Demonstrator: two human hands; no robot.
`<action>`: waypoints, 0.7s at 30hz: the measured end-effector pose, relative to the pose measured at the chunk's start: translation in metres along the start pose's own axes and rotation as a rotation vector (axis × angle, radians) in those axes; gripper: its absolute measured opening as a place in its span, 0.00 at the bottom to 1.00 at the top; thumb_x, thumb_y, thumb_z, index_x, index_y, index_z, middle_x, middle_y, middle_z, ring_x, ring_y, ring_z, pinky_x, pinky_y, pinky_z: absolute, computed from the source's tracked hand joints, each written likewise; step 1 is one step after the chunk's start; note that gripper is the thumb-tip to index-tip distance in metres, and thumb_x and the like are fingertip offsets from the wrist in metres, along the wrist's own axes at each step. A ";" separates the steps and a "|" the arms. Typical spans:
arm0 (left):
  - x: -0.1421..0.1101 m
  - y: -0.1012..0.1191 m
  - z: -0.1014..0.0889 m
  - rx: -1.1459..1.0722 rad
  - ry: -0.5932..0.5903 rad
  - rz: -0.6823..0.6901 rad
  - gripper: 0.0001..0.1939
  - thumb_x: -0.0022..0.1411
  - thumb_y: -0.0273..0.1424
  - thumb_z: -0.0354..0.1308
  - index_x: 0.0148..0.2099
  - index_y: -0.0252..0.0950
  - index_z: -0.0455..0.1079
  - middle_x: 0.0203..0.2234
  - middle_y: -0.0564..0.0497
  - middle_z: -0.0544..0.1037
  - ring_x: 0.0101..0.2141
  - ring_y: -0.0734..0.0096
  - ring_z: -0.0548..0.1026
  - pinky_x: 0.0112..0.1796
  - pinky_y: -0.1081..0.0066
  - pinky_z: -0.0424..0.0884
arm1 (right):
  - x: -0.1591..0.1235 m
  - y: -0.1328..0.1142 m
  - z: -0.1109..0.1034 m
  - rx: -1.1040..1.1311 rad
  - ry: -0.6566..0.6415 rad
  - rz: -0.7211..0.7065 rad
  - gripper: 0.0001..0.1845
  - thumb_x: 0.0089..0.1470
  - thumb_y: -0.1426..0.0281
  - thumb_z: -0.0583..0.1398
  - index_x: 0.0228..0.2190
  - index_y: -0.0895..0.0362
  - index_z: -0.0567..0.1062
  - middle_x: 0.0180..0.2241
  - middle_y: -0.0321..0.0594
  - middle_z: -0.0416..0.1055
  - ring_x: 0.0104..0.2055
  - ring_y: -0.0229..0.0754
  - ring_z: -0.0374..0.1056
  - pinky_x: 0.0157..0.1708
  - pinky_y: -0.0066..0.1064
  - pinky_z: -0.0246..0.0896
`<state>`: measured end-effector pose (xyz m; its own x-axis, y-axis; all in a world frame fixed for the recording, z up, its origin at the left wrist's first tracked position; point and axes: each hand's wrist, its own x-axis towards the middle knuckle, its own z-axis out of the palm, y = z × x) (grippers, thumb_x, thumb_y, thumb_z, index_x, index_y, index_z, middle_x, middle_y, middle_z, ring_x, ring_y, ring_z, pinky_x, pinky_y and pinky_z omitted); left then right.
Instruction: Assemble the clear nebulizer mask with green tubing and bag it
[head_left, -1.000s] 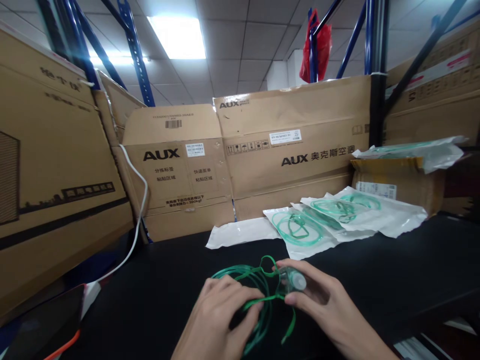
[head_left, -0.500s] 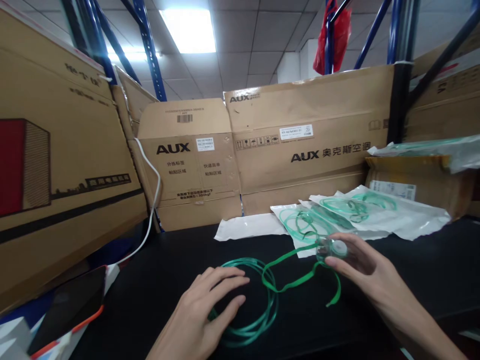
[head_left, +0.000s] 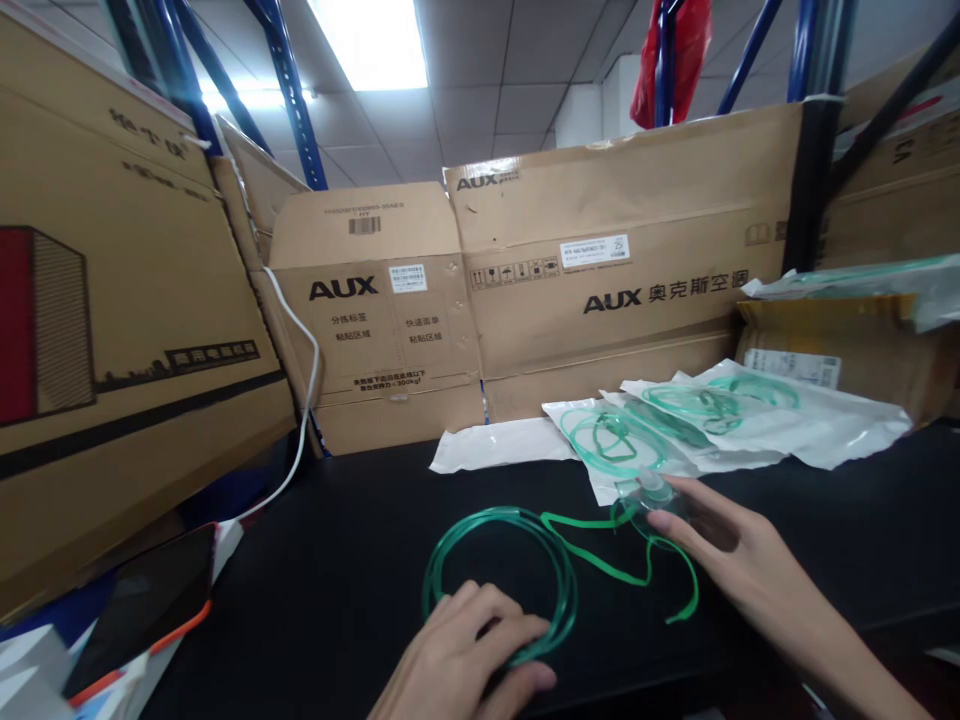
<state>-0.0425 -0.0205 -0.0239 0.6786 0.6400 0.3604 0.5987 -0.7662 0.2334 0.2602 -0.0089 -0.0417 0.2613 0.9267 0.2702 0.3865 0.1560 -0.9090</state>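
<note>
Now | left hand [head_left: 465,655] pins tubing coil [head_left: 499,580] | right hand [head_left: 720,545] grips mask [head_left: 646,503]

Two bare hands enter from the lower edge of the head view. Left hand [head_left: 457,660]: no glove, ring or watch visible; nails short and unpainted. Right hand [head_left: 739,560]: likewise bare, with the wrist and forearm uncovered to the frame edge. No sleeve cuff shows on either arm.
</note>
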 end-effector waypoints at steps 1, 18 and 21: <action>0.002 0.001 -0.002 -0.045 0.023 0.028 0.10 0.71 0.31 0.59 0.53 0.46 0.74 0.41 0.54 0.82 0.39 0.65 0.80 0.41 0.70 0.78 | 0.000 0.000 -0.001 -0.001 0.013 0.002 0.38 0.50 0.42 0.63 0.51 0.56 0.77 0.53 0.48 0.78 0.56 0.64 0.70 0.43 0.38 0.70; -0.033 -0.043 -0.029 -0.145 -0.055 -0.232 0.07 0.75 0.37 0.53 0.47 0.49 0.72 0.48 0.55 0.76 0.50 0.67 0.75 0.51 0.71 0.72 | -0.005 -0.007 0.000 -0.053 -0.035 0.012 0.35 0.51 0.43 0.63 0.52 0.53 0.77 0.47 0.44 0.81 0.52 0.60 0.74 0.41 0.38 0.71; -0.029 -0.038 -0.030 -0.162 -0.078 -0.196 0.07 0.75 0.36 0.54 0.44 0.47 0.73 0.44 0.55 0.76 0.47 0.68 0.75 0.49 0.74 0.71 | -0.005 -0.007 0.000 -0.059 -0.039 -0.019 0.34 0.52 0.44 0.63 0.51 0.54 0.77 0.46 0.44 0.81 0.50 0.58 0.75 0.40 0.38 0.71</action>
<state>-0.0976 -0.0121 -0.0158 0.5911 0.7747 0.2244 0.6501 -0.6223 0.4359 0.2564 -0.0143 -0.0370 0.2194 0.9365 0.2734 0.4427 0.1542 -0.8833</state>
